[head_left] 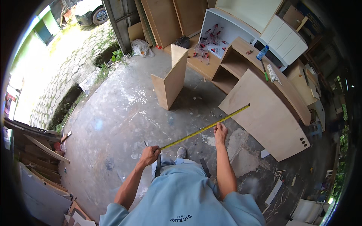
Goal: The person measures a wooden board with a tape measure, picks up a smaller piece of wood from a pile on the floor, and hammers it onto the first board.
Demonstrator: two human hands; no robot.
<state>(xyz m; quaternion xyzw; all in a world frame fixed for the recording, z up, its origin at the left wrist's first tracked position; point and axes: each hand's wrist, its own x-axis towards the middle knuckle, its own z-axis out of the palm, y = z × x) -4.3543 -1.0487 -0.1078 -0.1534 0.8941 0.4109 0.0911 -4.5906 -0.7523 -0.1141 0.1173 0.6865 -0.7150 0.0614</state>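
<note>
A yellow tape measure (192,134) is drawn out in a slanting line in front of me. My left hand (151,155) is closed round its near end, and the case is hidden in the fingers. A thin dark stick-like thing pokes up beside that hand, too small to name. Further along, my right hand (220,133) is closed with its fingertips at the tape's lower edge. The tape's far end lies over a large pale plywood panel (266,116) that leans against a wooden cabinet (230,67) on my right.
An angled plywood piece (171,84) stands on the concrete floor (113,124) ahead. A blue-capped bottle (263,52), a green-handled screwdriver (265,73) and a white cloth (274,74) lie on the cabinet. Bagged red-black parts (213,39) sit by a white cabinet. Scraps litter the right floor.
</note>
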